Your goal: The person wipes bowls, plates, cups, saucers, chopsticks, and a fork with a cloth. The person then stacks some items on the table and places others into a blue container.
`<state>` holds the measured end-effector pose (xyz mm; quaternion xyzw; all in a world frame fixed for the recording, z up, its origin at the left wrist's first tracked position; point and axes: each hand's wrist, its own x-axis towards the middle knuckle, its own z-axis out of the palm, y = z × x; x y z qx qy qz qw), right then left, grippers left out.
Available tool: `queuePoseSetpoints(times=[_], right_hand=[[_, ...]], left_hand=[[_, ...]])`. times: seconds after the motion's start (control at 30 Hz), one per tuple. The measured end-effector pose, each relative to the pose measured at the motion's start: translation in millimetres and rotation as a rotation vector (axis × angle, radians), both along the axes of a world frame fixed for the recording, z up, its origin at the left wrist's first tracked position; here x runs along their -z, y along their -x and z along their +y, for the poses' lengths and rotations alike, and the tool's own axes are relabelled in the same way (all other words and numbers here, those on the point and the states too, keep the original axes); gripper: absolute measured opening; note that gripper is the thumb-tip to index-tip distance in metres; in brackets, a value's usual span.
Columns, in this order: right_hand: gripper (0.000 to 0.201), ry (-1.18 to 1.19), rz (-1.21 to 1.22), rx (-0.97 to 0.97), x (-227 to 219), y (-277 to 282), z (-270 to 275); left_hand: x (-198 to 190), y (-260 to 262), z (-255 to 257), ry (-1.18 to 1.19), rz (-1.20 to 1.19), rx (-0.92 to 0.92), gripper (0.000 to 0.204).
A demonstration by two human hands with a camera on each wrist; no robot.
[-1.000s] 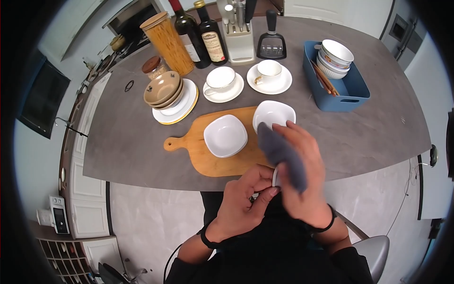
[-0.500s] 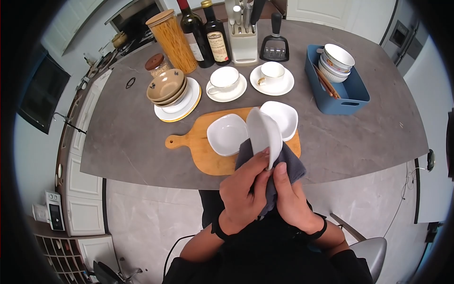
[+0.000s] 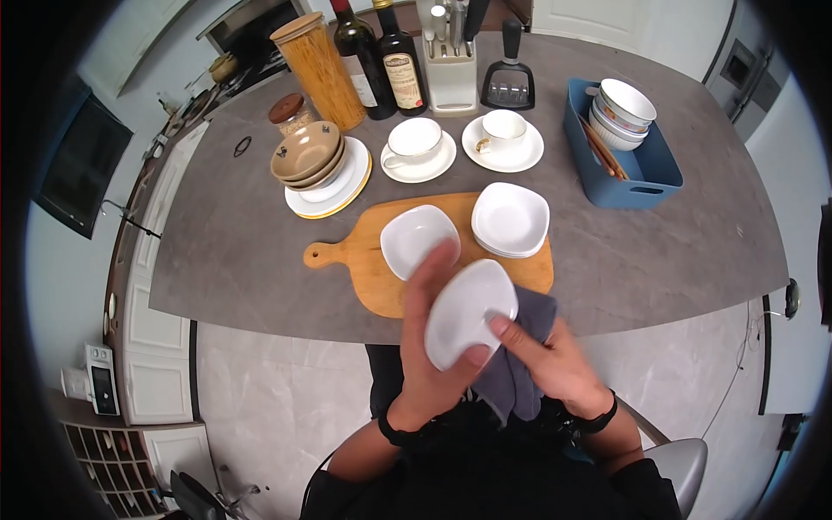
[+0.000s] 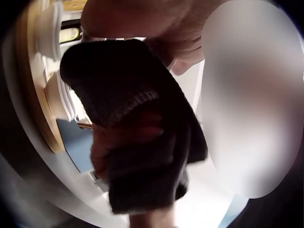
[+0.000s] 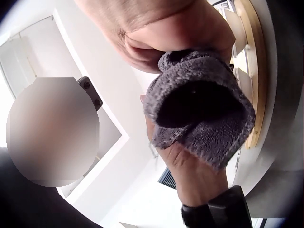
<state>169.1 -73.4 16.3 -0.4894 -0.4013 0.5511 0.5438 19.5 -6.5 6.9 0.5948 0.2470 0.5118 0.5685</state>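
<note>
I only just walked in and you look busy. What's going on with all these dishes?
A person holds a white dish up in front of the table. Their left hand grips it, and their right hand holds a grey cloth at its edge, thumb on the dish. On the wooden board, a stack of white dishes sits at the right, with more white dishware at the left.

One cloth (image 3: pixel 511 381); two cups (image 3: pixel 414 139); two saucers (image 3: pixel 527 151)
</note>
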Motion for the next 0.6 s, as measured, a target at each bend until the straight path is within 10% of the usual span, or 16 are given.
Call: queuePoseSetpoints(times=[0.17,0.3,0.37,0.6], right_hand=[[0.043,0.028,-0.141,0.002,4,-8,-11],[0.055,-0.364,-0.342,0.407,2,-4,-21],[0.059,-0.606,-0.996,0.147,-13,-9,-11],[0.052,-0.556,-0.886,-0.2,-10,6,-12]], left_hand=[[2,15,-2,0.434,-0.104,0.107,0.093],[7,21,1,0.519,-0.115,0.208,0.087],[14,12,-8,0.599,-0.073,0.236,0.09],[-3,17,8,0.185,0.047,0.178,0.081]])
